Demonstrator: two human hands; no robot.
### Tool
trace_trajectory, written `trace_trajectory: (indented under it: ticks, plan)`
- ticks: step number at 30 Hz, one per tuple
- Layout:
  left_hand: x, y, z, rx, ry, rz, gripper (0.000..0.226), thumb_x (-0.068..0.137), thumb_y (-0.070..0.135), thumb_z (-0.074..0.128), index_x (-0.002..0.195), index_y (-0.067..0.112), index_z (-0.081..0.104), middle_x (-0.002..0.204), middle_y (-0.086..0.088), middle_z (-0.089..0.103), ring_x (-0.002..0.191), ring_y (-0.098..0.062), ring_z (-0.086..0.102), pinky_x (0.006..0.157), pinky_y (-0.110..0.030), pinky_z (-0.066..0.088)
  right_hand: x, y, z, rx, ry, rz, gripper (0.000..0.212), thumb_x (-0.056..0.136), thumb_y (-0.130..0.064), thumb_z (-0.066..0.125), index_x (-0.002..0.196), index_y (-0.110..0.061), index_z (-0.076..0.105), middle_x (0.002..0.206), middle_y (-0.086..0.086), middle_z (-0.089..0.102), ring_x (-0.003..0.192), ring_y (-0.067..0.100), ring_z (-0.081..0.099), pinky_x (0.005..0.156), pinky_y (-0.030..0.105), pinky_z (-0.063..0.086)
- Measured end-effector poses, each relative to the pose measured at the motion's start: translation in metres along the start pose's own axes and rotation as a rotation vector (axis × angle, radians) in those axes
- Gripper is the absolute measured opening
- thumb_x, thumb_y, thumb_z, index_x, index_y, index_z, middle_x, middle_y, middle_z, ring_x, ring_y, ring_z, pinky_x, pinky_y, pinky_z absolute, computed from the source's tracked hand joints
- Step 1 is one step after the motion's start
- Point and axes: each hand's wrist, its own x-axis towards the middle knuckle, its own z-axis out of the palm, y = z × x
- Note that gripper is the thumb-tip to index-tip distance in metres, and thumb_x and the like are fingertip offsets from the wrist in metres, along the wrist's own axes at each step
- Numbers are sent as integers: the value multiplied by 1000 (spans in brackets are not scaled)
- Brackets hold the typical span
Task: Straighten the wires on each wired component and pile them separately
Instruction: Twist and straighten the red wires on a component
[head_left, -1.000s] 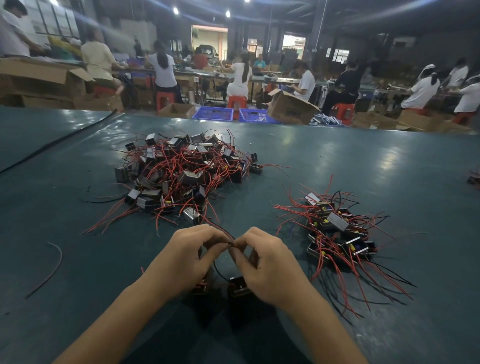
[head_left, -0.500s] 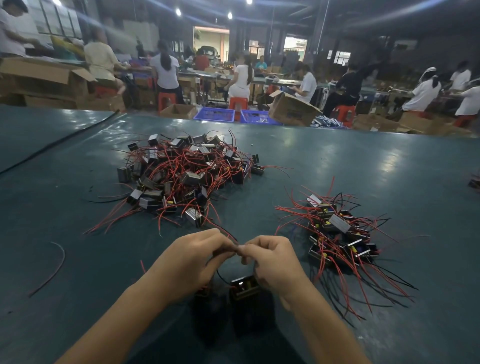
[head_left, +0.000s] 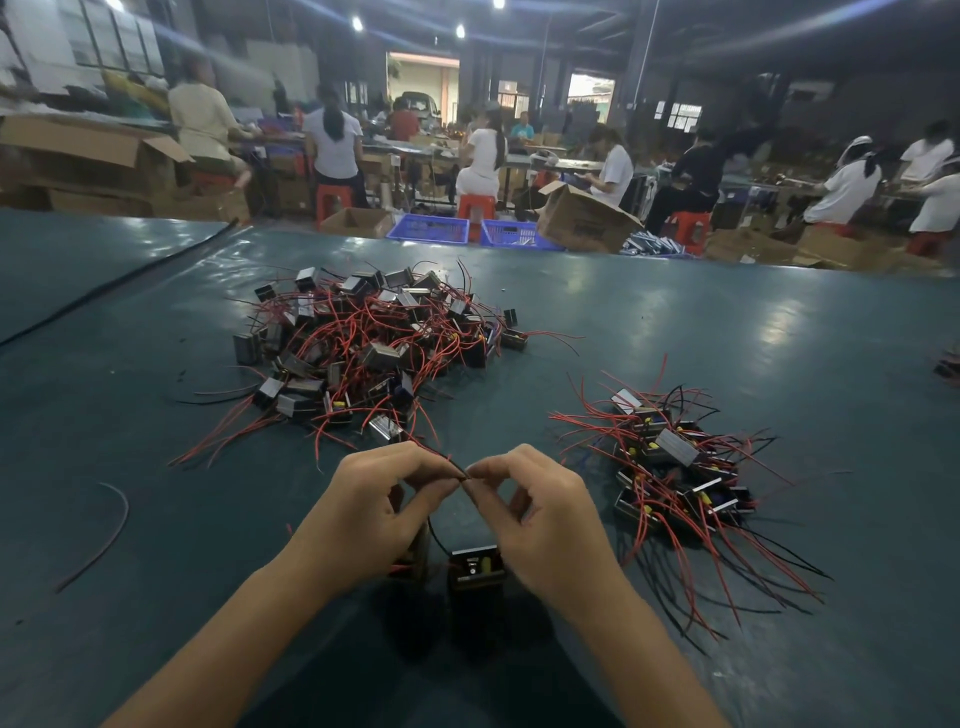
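A small black wired component (head_left: 477, 565) hangs between my wrists, just above the green table (head_left: 779, 338). A thin black wire (head_left: 435, 535) runs from it up to my fingertips. My left hand (head_left: 374, 512) and my right hand (head_left: 545, 519) both pinch this wire where their fingertips meet. A big tangled pile of components with red wires (head_left: 363, 343) lies beyond my hands to the left. A smaller pile with straighter red and black wires (head_left: 670, 467) lies to the right.
Loose wire offcuts (head_left: 111, 525) lie on the table at the left. A black cable (head_left: 119, 275) crosses the far left. Beyond the table edge stand cardboard boxes (head_left: 582, 218), blue crates (head_left: 428, 228), red stools and several seated workers.
The component has swung from under my right hand into view between my wrists. My fingertips stay together on the wire, and the fingers of both hands arch higher over it.
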Motion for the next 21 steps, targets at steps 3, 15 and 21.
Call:
trace_trajectory:
  ticks: [3, 15, 21]
  plan:
    - [-1, -1, 1, -25, -4, -18, 9, 82, 13, 70, 90, 17, 73, 74, 17, 65, 69, -6, 64, 56, -33, 51, -1, 2, -5, -122, -17, -59, 7, 91, -31, 65, 94, -25, 68, 85, -15, 60, 55, 5, 50, 51, 33, 49]
    - [-1, 4, -7, 238, -165, 154, 20, 91, 26, 57, 91, 11, 70, 79, 7, 61, 70, -7, 58, 61, -24, 50, 8, -21, -6, 803, -259, 1030, 19, 90, -9, 64, 71, -11, 63, 59, -1, 50, 34, 5, 33, 34, 12, 19]
    - [-1, 6, -9, 253, -168, 142, 27, 91, 29, 52, 93, 10, 71, 79, 5, 62, 69, -11, 60, 58, -30, 53, 7, -23, -4, 581, -244, 866, 19, 89, -23, 68, 73, -13, 65, 57, -6, 57, 37, 7, 45, 34, 16, 28]
